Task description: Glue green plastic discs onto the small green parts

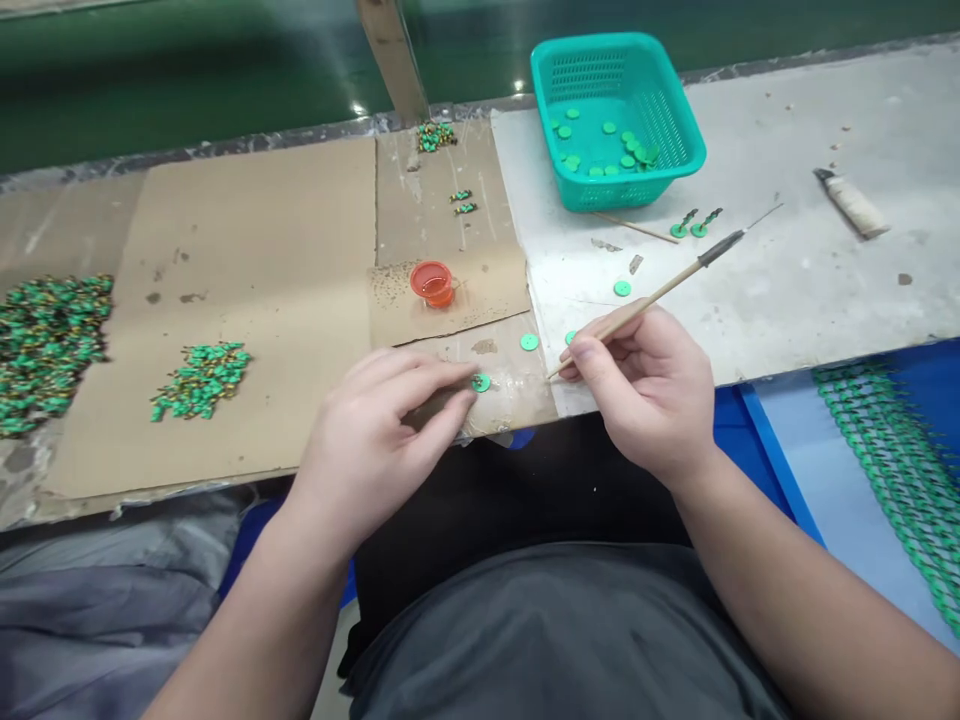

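Observation:
My left hand (394,425) is closed in a pinch at a small green disc (482,382) near the table's front edge; a tiny dark part shows at the fingertips over the disc. Between the thumb and fingers of my right hand (649,385) is a thin wooden brush (660,290), its dark, needle-like end pointing up and right and its plain end near the tabletop. Other green discs lie between and beyond my hands, one (529,342) by itself and another (622,288) farther back. A red cup (433,285) holding liquid stands on cardboard.
A teal basket (622,190) with green discs stands at the back. Two discs bearing upright figures (688,223) sit before it. Piles of small green figures (202,380) lie left. A wrapped tool (855,205) lies right, above a tray of many green pieces (892,460).

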The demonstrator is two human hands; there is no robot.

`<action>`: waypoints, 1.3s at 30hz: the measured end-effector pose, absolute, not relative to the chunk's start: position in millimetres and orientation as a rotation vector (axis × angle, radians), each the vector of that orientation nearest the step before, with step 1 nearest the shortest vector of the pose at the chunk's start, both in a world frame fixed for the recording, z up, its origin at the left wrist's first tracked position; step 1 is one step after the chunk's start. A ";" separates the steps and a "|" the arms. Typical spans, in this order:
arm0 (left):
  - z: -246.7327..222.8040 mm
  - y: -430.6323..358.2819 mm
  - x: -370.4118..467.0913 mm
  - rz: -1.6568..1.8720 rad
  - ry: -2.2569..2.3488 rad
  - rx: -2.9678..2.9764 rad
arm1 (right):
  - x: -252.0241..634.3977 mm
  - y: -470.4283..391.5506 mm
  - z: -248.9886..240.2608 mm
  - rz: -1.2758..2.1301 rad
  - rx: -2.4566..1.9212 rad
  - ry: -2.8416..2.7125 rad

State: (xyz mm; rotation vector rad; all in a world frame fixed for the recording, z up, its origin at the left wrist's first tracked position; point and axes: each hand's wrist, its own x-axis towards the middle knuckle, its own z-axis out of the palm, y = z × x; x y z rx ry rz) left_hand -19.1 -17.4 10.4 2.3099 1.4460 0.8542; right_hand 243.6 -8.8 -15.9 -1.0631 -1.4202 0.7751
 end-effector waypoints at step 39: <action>109.9 -27.7 20.3 1.178 1.263 1.371 | 247.0 -8.4 -5.9 1.070 -1.028 -1.361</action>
